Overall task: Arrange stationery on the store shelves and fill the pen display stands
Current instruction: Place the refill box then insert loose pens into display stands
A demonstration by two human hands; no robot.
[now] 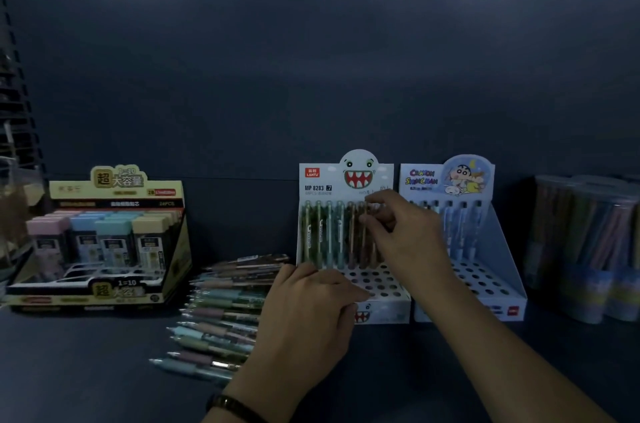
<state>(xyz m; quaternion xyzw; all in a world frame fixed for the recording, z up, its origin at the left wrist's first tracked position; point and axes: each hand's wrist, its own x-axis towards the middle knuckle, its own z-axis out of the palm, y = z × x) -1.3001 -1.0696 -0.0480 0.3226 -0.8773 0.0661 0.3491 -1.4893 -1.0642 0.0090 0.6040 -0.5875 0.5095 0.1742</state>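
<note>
A white pen display stand (388, 294) with a toothy monster face stands on the dark shelf, its back row holding several upright pens (329, 235). My right hand (405, 235) pinches one brownish pen (364, 232) in that back row, at the right end. My left hand (311, 311) rests on the stand's front left corner, fingers curled over its edge. A pile of loose pens (221, 315) lies on the shelf just left of the stand, partly hidden by my left hand.
A second blue-white cartoon stand (498, 270) with a few pens sits right of the first. Wrapped bundles of pencils (588, 249) stand at the far right. A yellow-black box of pencil-lead cases (104, 239) sits at the left. The shelf back panel (311, 76) rises behind.
</note>
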